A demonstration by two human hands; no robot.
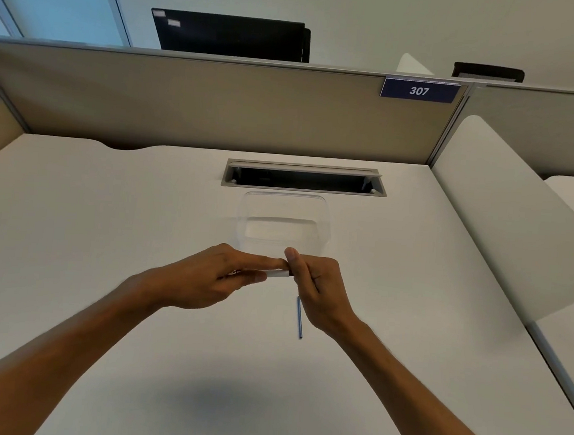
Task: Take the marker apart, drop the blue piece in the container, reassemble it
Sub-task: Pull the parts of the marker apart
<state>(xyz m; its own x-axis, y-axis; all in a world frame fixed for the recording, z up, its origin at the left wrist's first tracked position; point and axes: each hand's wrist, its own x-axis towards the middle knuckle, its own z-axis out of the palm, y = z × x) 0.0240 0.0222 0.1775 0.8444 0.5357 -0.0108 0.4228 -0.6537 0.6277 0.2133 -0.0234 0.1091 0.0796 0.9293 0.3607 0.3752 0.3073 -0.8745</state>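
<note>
Above the smooth white desk (105, 237), the left hand (205, 279) pinches the marker (277, 273), a white plastic cylinder lying level, long axis from nine to three o'clock. The right hand (318, 285) curls round its right end, seemingly a dark cap. A thin blue rod (300, 318) hangs from that hand toward six o'clock. The clear, rounded container (283, 224) sits at twelve o'clock.

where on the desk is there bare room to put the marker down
Bare desk left of the left hand, and right of the right hand up to the white divider. Crowded in the middle: clear container, marker, blue piece.
</note>
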